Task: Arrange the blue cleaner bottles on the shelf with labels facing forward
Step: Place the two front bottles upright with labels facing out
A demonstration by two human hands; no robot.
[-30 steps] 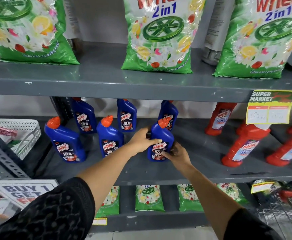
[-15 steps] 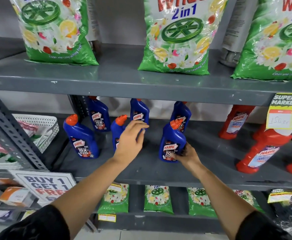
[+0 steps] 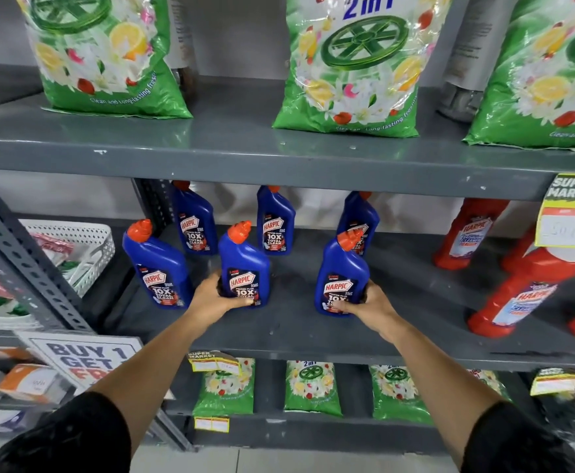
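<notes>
Several blue Harpic cleaner bottles with orange caps stand on the grey middle shelf (image 3: pixel 289 332). In the front row, the left bottle (image 3: pixel 158 268) stands free. My left hand (image 3: pixel 212 297) grips the base of the middle bottle (image 3: pixel 243 264), label forward. My right hand (image 3: pixel 369 302) grips the base of the right bottle (image 3: pixel 342 271), label forward too. Behind stand three more bottles (image 3: pixel 195 221), (image 3: pixel 275 221), (image 3: pixel 359 216), the last partly hidden by the right front bottle.
Red Harpic bottles (image 3: pixel 525 291) stand at the right of the same shelf, under a yellow price tag (image 3: pixel 569 213). Green detergent bags (image 3: pixel 347 66) fill the upper shelf, smaller ones (image 3: pixel 310 387) the lower. A white basket (image 3: pixel 84 247) and a promotion sign (image 3: pixel 84 356) are at the left.
My left hand left the right front bottle, passed the back row, and now grips the middle front bottle. My right hand stays on the right front bottle. The view shifted.
</notes>
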